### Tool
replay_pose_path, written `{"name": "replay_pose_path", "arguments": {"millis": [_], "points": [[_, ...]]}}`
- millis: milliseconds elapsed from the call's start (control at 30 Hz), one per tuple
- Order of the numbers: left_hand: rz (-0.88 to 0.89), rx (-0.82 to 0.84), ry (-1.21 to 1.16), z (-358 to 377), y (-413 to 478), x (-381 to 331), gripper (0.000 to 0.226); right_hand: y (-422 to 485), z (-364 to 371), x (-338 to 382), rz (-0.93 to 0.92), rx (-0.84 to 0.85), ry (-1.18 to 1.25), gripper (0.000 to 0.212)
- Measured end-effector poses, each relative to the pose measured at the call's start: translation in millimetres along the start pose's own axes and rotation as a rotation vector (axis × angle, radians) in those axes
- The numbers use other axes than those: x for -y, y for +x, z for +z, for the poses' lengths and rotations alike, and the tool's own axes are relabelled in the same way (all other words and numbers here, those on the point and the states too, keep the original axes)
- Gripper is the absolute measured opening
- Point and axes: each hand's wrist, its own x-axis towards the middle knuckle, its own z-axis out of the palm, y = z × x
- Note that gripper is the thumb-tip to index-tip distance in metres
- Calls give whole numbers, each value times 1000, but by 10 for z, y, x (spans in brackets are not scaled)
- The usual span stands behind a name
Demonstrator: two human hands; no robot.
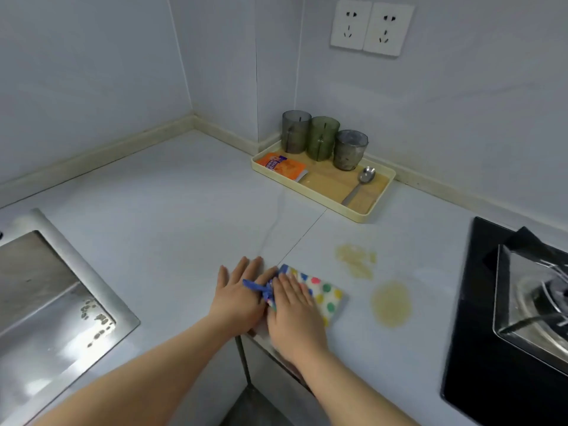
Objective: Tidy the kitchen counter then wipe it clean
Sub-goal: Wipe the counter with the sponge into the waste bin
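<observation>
A folded white cloth with coloured dots lies on the pale counter near its front edge. My right hand presses flat on the cloth's left part, fingers straight. My left hand lies flat beside it on the counter, and the cloth's blue loop runs across its fingers. Two yellowish spills mark the counter to the right of the cloth: a patchy spill and a round spill.
A cream tray in the back corner holds three tumblers, an orange packet and a metal spoon. A steel sink is at the left, a black gas hob at the right. Wall sockets are above.
</observation>
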Motion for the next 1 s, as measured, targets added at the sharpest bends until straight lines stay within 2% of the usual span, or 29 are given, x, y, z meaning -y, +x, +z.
{"name": "replay_pose_path", "arguments": {"millis": [33, 133, 267, 400, 500, 533, 600, 633, 700, 800, 900, 933, 1000], "points": [[0, 9, 24, -10, 6, 16, 54, -44, -1, -83, -37, 26, -32, 74], [5, 11, 94, -43, -25, -31, 56, -217, 18, -431, 23, -12, -106, 55], [-17, 33, 94, -38, -34, -170, 56, -327, 157, -391, 107, -7, -110, 60], [13, 78, 186, -145, -37, -181, 55, -465, 161, -323, -82, 94, -189, 60], [-8, 55, 147, -146, -105, -240, 54, -394, 28, -678, 38, -36, -244, 57], [-3, 59, 135, -131, -144, -278, 54, -385, -47, -781, 132, -47, -229, 63], [32, 82, 150, -76, -203, -398, 54, -369, -117, -882, 238, 0, -198, 88], [43, 86, 153, -35, -222, -459, 55, -368, -70, -880, 211, -23, -226, 97], [35, 98, 155, 0, -237, -540, 56, -435, -28, -724, 92, -9, -187, 100], [42, 113, 185, 7, -242, -509, 59, -573, -9, -703, -130, 41, -240, 82], [60, 70, 165, 8, -294, -501, 54, -591, -116, -1121, -10, -108, -246, 85], [58, 54, 155, 14, -308, -510, 53, -611, -149, -1248, 110, -29, -236, 86], [45, 22, 147, 43, -316, -542, 52, -627, -198, -1255, 327, 20, -203, 72]]}}
